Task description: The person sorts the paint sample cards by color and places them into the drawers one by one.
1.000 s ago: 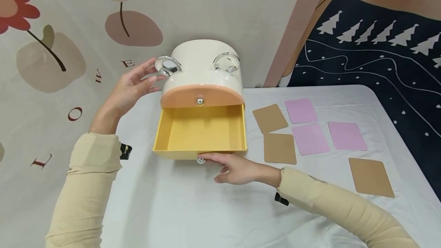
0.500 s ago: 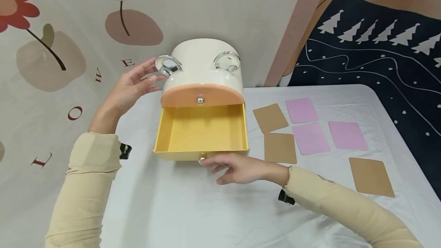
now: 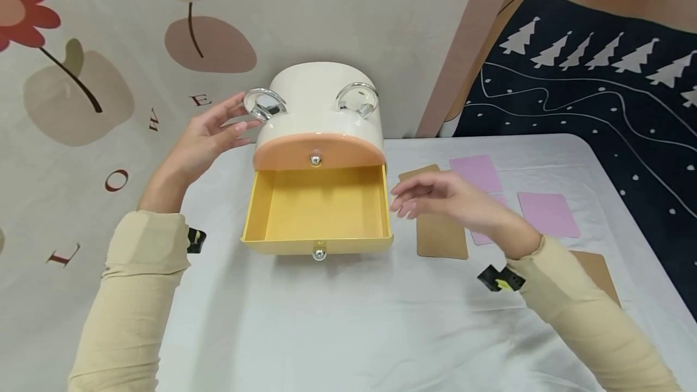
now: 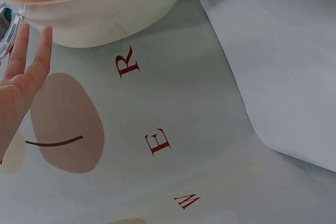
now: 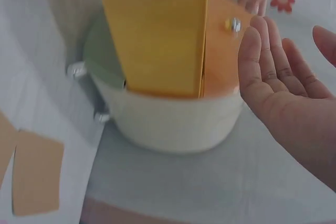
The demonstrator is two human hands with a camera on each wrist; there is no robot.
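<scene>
A small white rounded cabinet (image 3: pixel 321 92) with an orange upper drawer front (image 3: pixel 288 153) stands against the wall. Its yellow lower drawer (image 3: pixel 318 204) is pulled out, with a silver knob (image 3: pixel 319 253) at the front. My left hand (image 3: pixel 198 144) rests with extended fingers at the silver ring-shaped leg (image 3: pixel 265 103) on the cabinet's left; exact contact is hard to tell. Right of the drawer, my right hand (image 3: pixel 449 198) hovers over the cards, fingers loosely extended and holding nothing. In the right wrist view, the palm of that hand (image 5: pixel 289 98) faces the cabinet (image 5: pixel 178 121).
On the white-covered table lie several square cards: brown ones (image 3: pixel 441 244) and pink ones (image 3: pixel 549 215), some partly hidden under my right arm. A patterned wall cloth (image 3: pixel 337 5) rises behind the cabinet. A dark tree-print cloth (image 3: pixel 577 95) hangs at the right.
My right hand has left the drawer's knob and moved right and up, over the cards. The drawer stays pulled out. My left hand has not visibly moved.
</scene>
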